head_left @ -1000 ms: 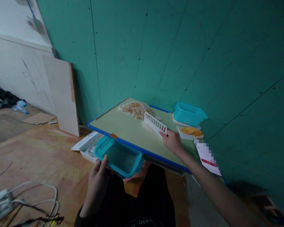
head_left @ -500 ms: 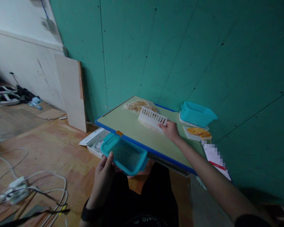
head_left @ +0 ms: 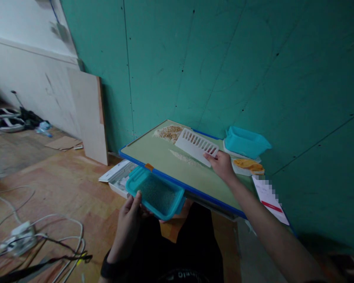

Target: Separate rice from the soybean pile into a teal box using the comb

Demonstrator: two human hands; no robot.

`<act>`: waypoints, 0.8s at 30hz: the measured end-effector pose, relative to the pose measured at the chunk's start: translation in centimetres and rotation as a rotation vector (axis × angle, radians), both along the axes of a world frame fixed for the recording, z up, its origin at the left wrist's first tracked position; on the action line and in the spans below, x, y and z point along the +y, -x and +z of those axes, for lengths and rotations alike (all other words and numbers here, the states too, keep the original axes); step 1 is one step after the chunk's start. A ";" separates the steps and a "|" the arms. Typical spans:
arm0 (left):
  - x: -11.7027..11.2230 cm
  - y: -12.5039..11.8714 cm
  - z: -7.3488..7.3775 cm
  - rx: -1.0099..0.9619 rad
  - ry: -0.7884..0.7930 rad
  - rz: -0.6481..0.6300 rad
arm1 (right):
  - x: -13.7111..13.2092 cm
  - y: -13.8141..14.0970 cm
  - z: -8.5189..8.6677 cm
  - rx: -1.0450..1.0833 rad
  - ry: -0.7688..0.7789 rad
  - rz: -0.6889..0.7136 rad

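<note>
Right hand [head_left: 222,165] grips the slotted scraper [head_left: 197,146] above the counter [head_left: 153,151]; left hand [head_left: 128,226], at 7 o'clock, grips the tub [head_left: 155,192].

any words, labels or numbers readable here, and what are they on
None can be read.
White paper at the tabletop's right end: top pixelated, a red stripe below, print too small.
Black garment at the bottom edge: pale lettering, cut off and blurred.
Teal container in the left hand: no label shows.

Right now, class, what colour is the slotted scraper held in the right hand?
White, seen in the head view: the slotted scraper in the right hand.
</note>
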State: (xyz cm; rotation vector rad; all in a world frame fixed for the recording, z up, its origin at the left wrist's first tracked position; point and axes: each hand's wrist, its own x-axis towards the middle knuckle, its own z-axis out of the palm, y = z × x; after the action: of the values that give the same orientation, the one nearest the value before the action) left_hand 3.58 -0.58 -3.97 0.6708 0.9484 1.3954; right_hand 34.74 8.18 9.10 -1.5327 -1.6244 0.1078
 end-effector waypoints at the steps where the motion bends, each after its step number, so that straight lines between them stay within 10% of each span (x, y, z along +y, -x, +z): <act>1: 0.0 0.1 0.0 0.000 0.004 -0.004 | -1.5 -0.7 0.1 -0.004 -0.012 -0.017; 11: -0.1 0.1 1.4 -0.026 0.026 0.018 | -13.7 -6.2 -1.6 -0.154 0.025 -0.295; 24: -0.3 0.0 1.3 -0.032 0.043 0.019 | -5.7 -2.3 -1.6 -0.060 0.068 -0.097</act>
State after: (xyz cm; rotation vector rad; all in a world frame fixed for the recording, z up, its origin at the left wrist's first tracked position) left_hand 3.54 -0.87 -2.63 0.6073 0.9585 1.3949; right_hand 37.03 2.48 7.46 -1.6786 -1.6043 0.0654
